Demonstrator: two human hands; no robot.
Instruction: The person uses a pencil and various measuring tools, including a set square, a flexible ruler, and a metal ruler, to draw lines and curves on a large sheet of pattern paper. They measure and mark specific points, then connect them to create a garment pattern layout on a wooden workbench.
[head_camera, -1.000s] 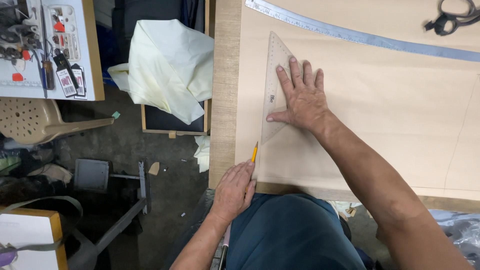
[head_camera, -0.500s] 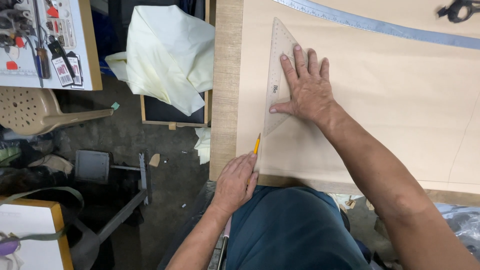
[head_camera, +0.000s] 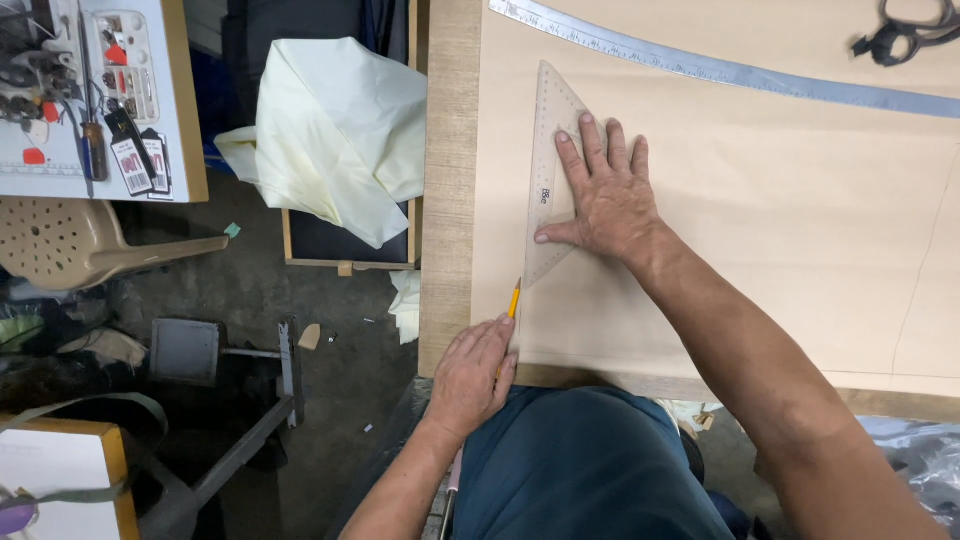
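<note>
The right hand (head_camera: 605, 205) lies flat and spread, palm down, on a clear plastic set square (head_camera: 548, 170), pressing it onto the tan pattern paper (head_camera: 760, 230) that covers the wooden table (head_camera: 450, 180). The set square's long edge runs straight away from the person, its narrow tip pointing far out beyond the right fingertips and its near corner ending just ahead of the left hand. The left hand (head_camera: 475, 375) is curled shut around a yellow pencil (head_camera: 513, 300), whose point sits touching or almost touching the paper at the near end of that long edge, on the side of the square away from the right hand. So the edge to be followed stretches forward from the pencil tip, and the left hand is the nearer one to it.

A long metal ruler (head_camera: 720, 72) lies slantwise well beyond the right hand, and dark scissors (head_camera: 900, 35) sit farther still, partly cut off at the frame's top. Most of the pencil is buried in the left fist. Whether any line is already drawn along the edge is too faint to tell.
</note>
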